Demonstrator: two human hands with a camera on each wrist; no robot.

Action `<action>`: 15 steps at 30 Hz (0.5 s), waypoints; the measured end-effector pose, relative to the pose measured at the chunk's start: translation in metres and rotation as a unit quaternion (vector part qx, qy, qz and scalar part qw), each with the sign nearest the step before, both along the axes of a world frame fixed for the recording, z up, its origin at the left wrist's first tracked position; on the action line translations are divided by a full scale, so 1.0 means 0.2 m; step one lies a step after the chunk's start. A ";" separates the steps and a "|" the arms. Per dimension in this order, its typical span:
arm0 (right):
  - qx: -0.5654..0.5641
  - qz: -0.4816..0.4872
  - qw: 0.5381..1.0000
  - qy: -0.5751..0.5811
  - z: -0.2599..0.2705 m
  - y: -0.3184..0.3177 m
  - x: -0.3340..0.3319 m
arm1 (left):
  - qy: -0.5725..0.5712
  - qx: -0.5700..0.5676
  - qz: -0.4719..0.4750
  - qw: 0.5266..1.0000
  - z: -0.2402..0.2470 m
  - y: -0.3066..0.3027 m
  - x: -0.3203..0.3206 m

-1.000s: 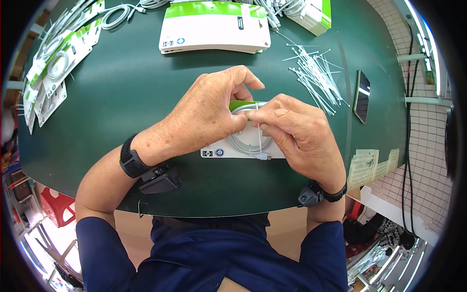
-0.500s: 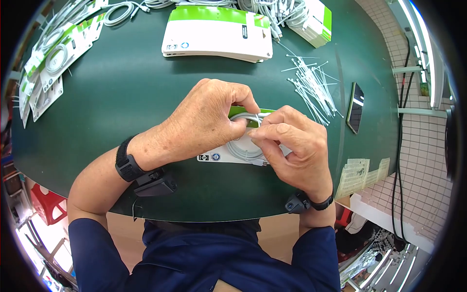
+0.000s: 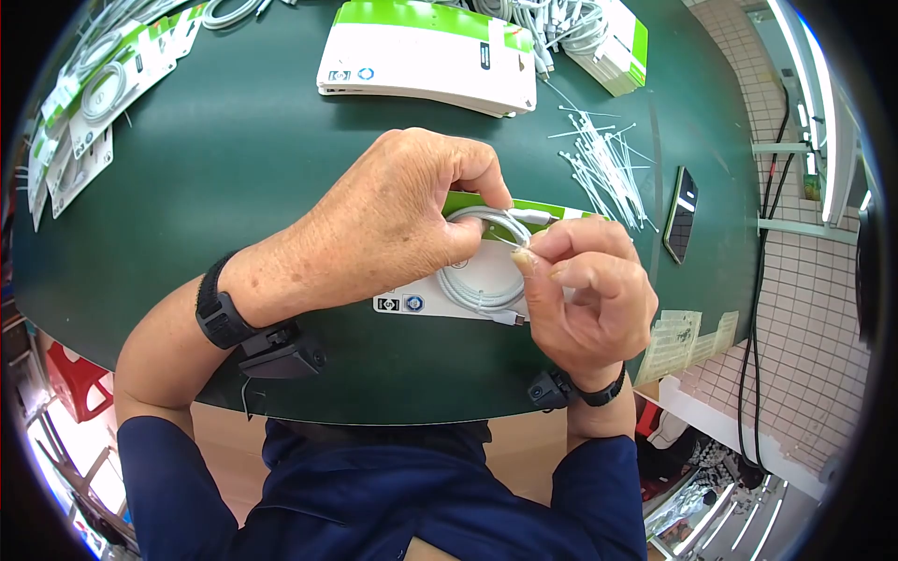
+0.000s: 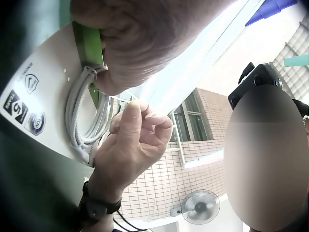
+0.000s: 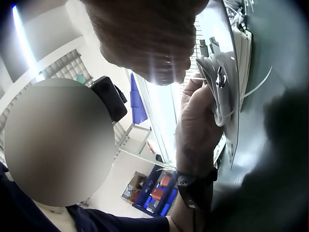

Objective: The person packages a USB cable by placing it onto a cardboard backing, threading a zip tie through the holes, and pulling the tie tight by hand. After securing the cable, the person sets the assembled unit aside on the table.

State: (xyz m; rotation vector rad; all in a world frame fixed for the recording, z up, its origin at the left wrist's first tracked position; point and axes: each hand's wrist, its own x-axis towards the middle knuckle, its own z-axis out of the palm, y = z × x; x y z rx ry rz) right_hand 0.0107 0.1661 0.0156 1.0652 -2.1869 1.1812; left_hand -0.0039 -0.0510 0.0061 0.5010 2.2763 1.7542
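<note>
A coiled white cable (image 3: 460,297) lies on a white and green packaging card (image 3: 435,301) in front of the person, metal-tipped plugs showing at top and bottom. The left hand (image 3: 398,210) arches over the card's upper left and grips the coil between thumb and index finger; its other fingers are mostly hidden. Just right of the coil, the right hand (image 3: 594,294) pinches a thin white cable tie (image 5: 197,78) between thumb and index finger. A thin white tail (image 5: 259,84) sticks out behind the card in the right wrist view.
Stacked cards (image 3: 426,70) stand at the back, beside bundled cables (image 3: 580,33). Loose cable ties (image 3: 608,168) and a phone (image 3: 681,215) lie to the right. Finished-looking cards with cables (image 3: 103,93) overlap at the left. Taped paper (image 3: 678,341) marks the right table edge.
The right hand has shifted right from the coil's middle, and its fingers have turned upward. The upper plug now shows. The left hand stays at the coil, its index finger lower than a second ago.
</note>
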 end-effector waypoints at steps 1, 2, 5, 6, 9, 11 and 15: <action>0.008 0.002 1.000 0.006 0.00 0.00 0.00 | 0.001 -0.004 0.000 1.000 0.00 0.00 0.00; 0.016 0.004 1.000 0.013 0.00 0.00 0.00 | 0.002 -0.003 0.001 1.000 0.00 0.00 0.00; 0.036 0.006 0.999 0.031 0.00 0.01 0.01 | 0.012 0.000 0.003 1.000 0.00 0.00 0.00; 0.046 0.004 0.998 0.042 0.00 0.01 0.01 | 0.012 0.001 0.003 1.000 0.00 0.00 0.00; 0.076 -0.001 0.996 0.047 0.02 0.03 0.03 | 0.028 -0.004 0.002 1.000 0.00 -0.01 0.00; 0.112 -0.009 0.993 0.030 0.03 0.03 0.05 | 0.028 -0.003 0.002 1.000 0.01 -0.01 -0.01; 0.104 -0.009 0.994 0.021 0.01 0.04 0.04 | 0.025 0.001 0.002 1.000 0.00 -0.01 0.00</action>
